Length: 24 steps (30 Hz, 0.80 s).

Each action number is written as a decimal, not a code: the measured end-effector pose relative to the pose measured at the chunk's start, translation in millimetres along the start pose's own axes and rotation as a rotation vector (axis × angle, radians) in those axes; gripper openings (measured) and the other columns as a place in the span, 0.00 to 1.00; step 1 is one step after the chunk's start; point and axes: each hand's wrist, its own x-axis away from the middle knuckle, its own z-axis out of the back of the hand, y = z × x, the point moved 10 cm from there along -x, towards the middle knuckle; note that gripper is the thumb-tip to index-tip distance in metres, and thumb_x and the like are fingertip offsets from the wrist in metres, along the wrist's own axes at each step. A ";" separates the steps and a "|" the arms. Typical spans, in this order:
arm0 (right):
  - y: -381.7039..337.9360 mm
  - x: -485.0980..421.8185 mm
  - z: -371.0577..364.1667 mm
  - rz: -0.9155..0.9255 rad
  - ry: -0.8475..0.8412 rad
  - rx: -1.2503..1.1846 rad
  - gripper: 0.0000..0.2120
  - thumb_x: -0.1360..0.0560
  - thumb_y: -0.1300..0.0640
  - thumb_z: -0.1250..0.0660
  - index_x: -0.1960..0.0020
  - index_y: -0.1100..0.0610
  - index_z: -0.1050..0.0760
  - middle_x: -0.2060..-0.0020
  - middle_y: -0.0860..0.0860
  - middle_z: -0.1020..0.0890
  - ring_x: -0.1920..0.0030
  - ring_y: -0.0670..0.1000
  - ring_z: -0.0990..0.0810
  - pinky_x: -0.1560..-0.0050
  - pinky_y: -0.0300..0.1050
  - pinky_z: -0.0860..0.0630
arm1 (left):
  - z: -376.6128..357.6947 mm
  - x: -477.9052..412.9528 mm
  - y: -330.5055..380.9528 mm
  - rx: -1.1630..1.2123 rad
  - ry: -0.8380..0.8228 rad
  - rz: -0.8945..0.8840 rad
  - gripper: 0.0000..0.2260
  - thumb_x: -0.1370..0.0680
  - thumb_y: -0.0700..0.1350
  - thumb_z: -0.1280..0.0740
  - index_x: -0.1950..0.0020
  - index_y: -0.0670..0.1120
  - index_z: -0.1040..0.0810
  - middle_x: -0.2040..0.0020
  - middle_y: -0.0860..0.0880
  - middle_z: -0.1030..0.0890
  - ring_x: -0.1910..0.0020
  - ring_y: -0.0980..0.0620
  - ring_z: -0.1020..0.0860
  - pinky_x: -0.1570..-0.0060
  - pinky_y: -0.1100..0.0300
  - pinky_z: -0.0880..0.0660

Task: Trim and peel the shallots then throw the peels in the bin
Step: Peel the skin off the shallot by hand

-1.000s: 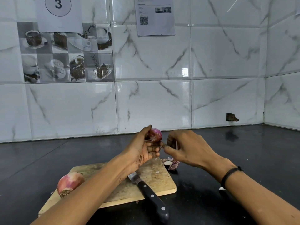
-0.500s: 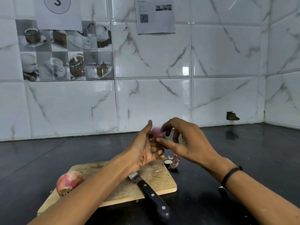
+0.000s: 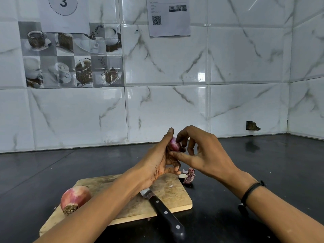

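My left hand (image 3: 160, 159) holds a small purple shallot (image 3: 174, 144) up above the far end of the wooden cutting board (image 3: 168, 197). My right hand (image 3: 204, 154) meets it from the right, its thumb and fingertips pinching at the shallot's skin. A second, larger shallot (image 3: 74, 198) with its root end still on lies at the board's left corner. A small heap of purple peels and a cut end (image 3: 187, 176) lies on the counter just past the board's far right corner. No bin is in view.
A black-handled knife (image 3: 164, 213) lies across the board's right side, its handle jutting over the near edge. The board sits on a dark counter (image 3: 263, 165) backed by white marble-look wall tiles.
My right hand has moved left from beside the shallot and closed its fingers onto it. My left hand has kept hold of the shallot and risen slightly.
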 end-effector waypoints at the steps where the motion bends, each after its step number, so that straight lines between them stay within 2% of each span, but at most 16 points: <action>1: 0.8 0.2 -0.7 -0.006 -0.004 -0.007 0.13 0.29 0.44 0.24 0.50 0.45 0.25 0.57 0.42 0.22 0.61 0.47 0.21 0.63 0.48 0.22 | -0.4 -0.3 0.2 -0.011 0.004 -0.003 0.36 0.22 0.66 0.39 0.35 0.33 0.27 0.52 0.43 0.20 0.70 0.50 0.27 0.70 0.57 0.24; 11: -1.0 0.1 -4.7 -0.011 -0.043 -0.061 0.11 0.28 0.50 0.23 0.53 0.51 0.24 0.61 0.43 0.22 0.62 0.47 0.24 0.63 0.36 0.28 | -2.1 1.6 0.0 -0.084 0.018 -0.011 0.31 0.19 0.63 0.41 0.39 0.34 0.22 0.56 0.42 0.19 0.70 0.50 0.26 0.68 0.57 0.22; 16: -2.9 0.6 -7.9 0.000 -0.061 -0.072 0.09 0.26 0.54 0.24 0.55 0.53 0.25 0.62 0.45 0.23 0.62 0.47 0.24 0.64 0.35 0.29 | -2.1 0.5 -1.1 -0.089 0.029 -0.004 0.31 0.19 0.63 0.41 0.44 0.34 0.22 0.66 0.45 0.21 0.73 0.51 0.26 0.69 0.58 0.22; 19: -10.4 0.0 -10.2 0.066 -0.062 -0.028 0.09 0.25 0.56 0.25 0.57 0.53 0.26 0.62 0.45 0.25 0.62 0.46 0.25 0.63 0.33 0.31 | 1.0 -1.6 0.8 -0.052 0.044 -0.014 0.34 0.21 0.64 0.39 0.38 0.31 0.26 0.59 0.38 0.23 0.71 0.50 0.25 0.70 0.58 0.21; 21: -10.9 -0.2 -11.3 0.085 -0.064 0.005 0.09 0.25 0.54 0.25 0.54 0.54 0.25 0.61 0.45 0.25 0.62 0.46 0.26 0.63 0.33 0.31 | 1.8 0.5 2.5 -0.030 0.048 -0.023 0.34 0.21 0.64 0.39 0.37 0.32 0.26 0.52 0.35 0.22 0.67 0.48 0.24 0.70 0.58 0.22; 24: -0.3 0.3 -5.4 0.002 -0.025 -0.009 0.16 0.28 0.46 0.23 0.52 0.51 0.28 0.62 0.45 0.24 0.64 0.48 0.25 0.65 0.37 0.28 | 1.6 4.0 4.1 0.005 0.045 -0.032 0.33 0.21 0.64 0.39 0.38 0.33 0.24 0.54 0.36 0.22 0.68 0.49 0.25 0.69 0.58 0.22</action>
